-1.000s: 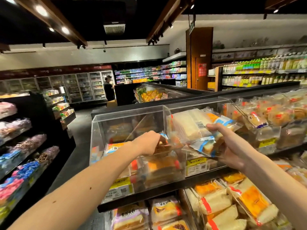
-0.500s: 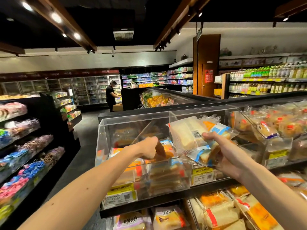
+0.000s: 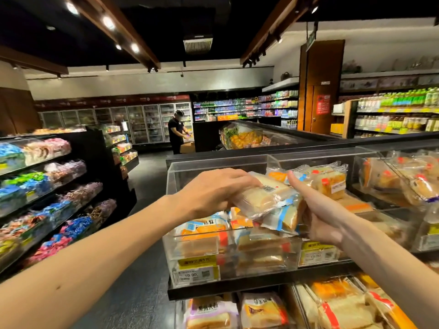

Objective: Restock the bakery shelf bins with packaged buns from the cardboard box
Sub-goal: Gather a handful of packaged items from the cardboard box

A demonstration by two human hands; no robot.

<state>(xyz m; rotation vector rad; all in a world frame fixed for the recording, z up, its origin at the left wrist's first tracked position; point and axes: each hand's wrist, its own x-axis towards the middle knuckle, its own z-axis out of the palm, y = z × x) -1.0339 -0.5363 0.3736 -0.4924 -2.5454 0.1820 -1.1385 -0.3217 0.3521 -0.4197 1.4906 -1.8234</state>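
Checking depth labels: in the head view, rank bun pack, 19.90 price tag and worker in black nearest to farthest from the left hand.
1. The bun pack, held by the left hand.
2. The price tag, below it.
3. The worker, far back aisle.

In the middle of the frame the left hand [image 3: 213, 193] curls over the top bun pack [image 3: 266, 195] of a small stack [image 3: 285, 217], which the right hand [image 3: 320, 212] grips from the right, thumb raised. The stack is over a clear acrylic bin [image 3: 171, 184] partly filled with similar packs. A person in black [image 3: 177, 131] stands far back at centre.
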